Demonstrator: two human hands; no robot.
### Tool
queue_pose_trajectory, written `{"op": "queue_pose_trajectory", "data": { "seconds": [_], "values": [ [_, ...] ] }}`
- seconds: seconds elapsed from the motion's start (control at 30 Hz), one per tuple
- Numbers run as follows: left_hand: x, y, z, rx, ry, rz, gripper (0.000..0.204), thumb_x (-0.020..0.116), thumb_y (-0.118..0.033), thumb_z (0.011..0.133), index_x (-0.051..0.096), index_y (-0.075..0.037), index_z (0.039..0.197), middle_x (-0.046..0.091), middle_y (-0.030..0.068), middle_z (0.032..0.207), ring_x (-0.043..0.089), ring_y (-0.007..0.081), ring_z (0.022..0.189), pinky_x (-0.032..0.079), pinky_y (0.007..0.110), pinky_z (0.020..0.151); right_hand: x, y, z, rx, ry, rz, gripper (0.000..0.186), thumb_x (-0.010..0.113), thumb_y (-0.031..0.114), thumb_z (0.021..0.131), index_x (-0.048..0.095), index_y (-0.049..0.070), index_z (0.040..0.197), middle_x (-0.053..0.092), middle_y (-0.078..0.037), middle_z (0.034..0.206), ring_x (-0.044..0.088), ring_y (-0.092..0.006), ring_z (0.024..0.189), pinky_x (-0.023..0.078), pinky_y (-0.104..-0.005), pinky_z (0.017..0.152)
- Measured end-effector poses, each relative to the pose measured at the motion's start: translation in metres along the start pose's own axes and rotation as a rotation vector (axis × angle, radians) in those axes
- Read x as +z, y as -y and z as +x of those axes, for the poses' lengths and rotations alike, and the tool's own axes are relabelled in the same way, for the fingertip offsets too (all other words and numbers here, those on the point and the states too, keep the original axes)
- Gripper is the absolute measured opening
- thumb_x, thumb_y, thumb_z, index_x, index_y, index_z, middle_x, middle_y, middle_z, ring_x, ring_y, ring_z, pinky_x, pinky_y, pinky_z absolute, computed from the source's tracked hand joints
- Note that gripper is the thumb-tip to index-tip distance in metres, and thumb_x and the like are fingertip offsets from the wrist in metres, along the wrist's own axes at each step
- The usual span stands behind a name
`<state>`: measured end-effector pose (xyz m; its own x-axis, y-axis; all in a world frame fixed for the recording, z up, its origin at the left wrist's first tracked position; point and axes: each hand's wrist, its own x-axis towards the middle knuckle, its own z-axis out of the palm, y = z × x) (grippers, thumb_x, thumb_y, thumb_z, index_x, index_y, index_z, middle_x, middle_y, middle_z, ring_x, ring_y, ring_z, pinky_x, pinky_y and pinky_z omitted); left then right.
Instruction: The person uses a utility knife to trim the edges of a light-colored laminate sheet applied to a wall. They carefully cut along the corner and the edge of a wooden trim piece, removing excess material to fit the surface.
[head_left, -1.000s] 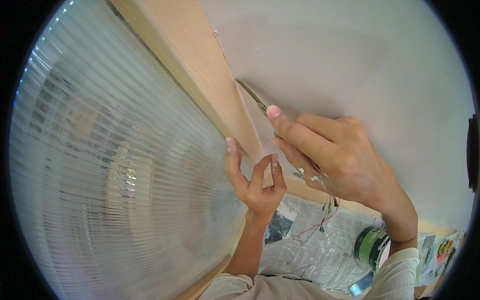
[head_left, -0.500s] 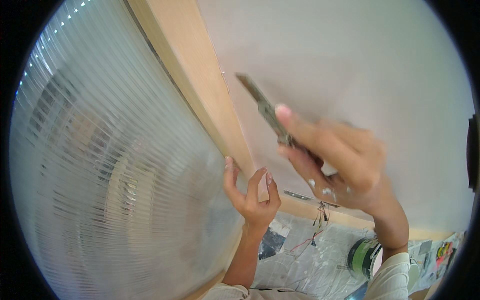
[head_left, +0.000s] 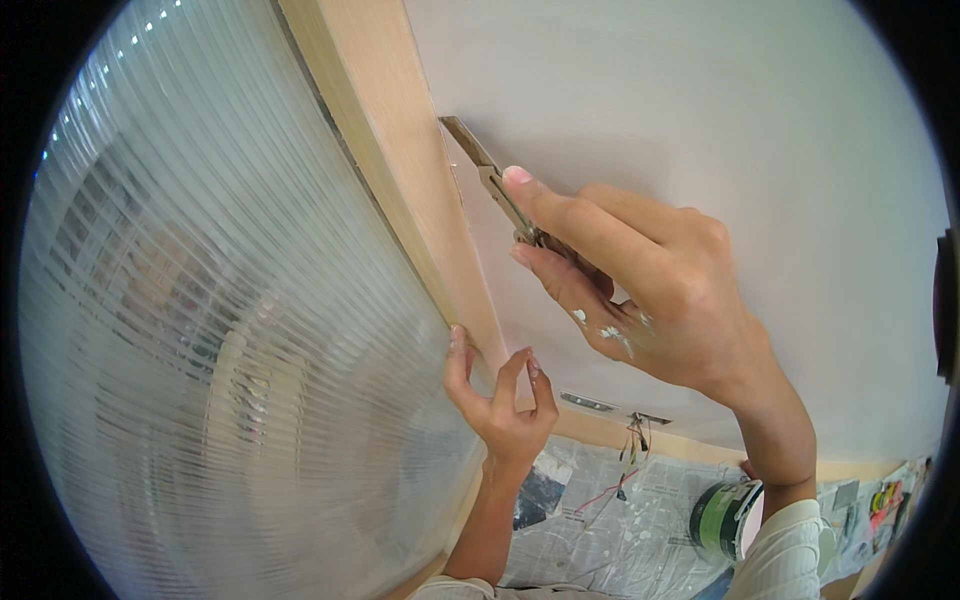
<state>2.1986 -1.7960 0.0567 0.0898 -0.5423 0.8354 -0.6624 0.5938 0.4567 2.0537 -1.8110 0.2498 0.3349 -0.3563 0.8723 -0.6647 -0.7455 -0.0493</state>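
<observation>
My right hand (head_left: pixel 650 280) grips a slim metal utility knife (head_left: pixel 508 200), thumb and fingers closed round its handle. The blade points up and left. Its tip is at the seam between a pale wooden trim strip (head_left: pixel 405 130) and the smooth, light-coloured wall panel (head_left: pixel 640 90). White smears mark the skin near my thumb. Lower down, my left hand (head_left: pixel 510 420) is raised with its fingers apart and bent. One fingertip touches the strip's left edge, while others are by its right side. Beyond the knife, small rough flecks show along the seam.
A ribbed translucent panel (head_left: pixel 330 400) fills the left side. Below, newspaper sheets (head_left: pixel 590 540) under plastic cover the surface, with a green and black paint tub (head_left: pixel 722 520) on them. Loose wires (head_left: pixel 630 455) hang by metal plates (head_left: pixel 588 402) at the panel's lower edge.
My right hand has moved up and left, taking the knife blade from in front of the wall panel to the strip's edge. The left hand stays nearly in place.
</observation>
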Motion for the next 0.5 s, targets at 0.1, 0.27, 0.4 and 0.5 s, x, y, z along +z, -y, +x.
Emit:
{"op": "queue_pose_trajectory", "data": {
  "seconds": [0.1,0.27,0.4,0.5],
  "values": [
    [0.0007,0.0003,0.0011,0.006,-0.005,0.003,0.016,0.074,-0.001,0.081,0.073,-0.003,0.097,0.035,0.0306,0.151,0.039,0.0496,0.142,0.047,0.054,0.104,-0.0004,-0.0012,-0.0006,0.009,-0.001,0.024,0.048,0.083,0.001,0.079,0.072,0.005,0.126,0.056,-0.002,0.065,0.049,-0.0128,0.05,0.037,-0.03,0.043],
    [0.0013,-0.0008,0.0027,0.015,-0.011,0.009,0.016,0.075,-0.002,0.081,0.074,-0.003,0.097,0.039,0.0332,0.147,0.042,0.0497,0.139,0.047,0.052,0.101,-0.0024,-0.0035,-0.0022,0.029,0.012,0.117,0.049,0.084,0.0,0.078,0.072,0.004,0.125,0.059,-0.003,0.066,0.052,-0.0124,0.051,0.04,-0.0281,0.044],
    [0.0005,-0.0013,0.0029,0.019,-0.008,0.009,0.017,0.075,-0.001,0.081,0.074,-0.002,0.098,0.038,0.0328,0.147,0.042,0.0496,0.139,0.047,0.052,0.101,-0.0041,-0.0022,-0.0039,0.023,-0.016,0.121,0.049,0.083,-0.003,0.078,0.072,0.003,0.125,0.06,-0.004,0.066,0.055,-0.0111,0.051,0.043,-0.0258,0.044],
    [-0.0046,-0.0047,-0.0011,0.012,-0.001,0.009,0.017,0.074,-0.001,0.08,0.075,-0.002,0.098,0.038,0.0326,0.146,0.042,0.0499,0.139,0.048,0.053,0.101,-0.0057,0.0009,-0.0047,0.033,-0.028,0.106,0.049,0.082,-0.005,0.078,0.072,0.003,0.126,0.061,-0.004,0.066,0.054,-0.0102,0.05,0.044,-0.0252,0.044]
  ]
}}
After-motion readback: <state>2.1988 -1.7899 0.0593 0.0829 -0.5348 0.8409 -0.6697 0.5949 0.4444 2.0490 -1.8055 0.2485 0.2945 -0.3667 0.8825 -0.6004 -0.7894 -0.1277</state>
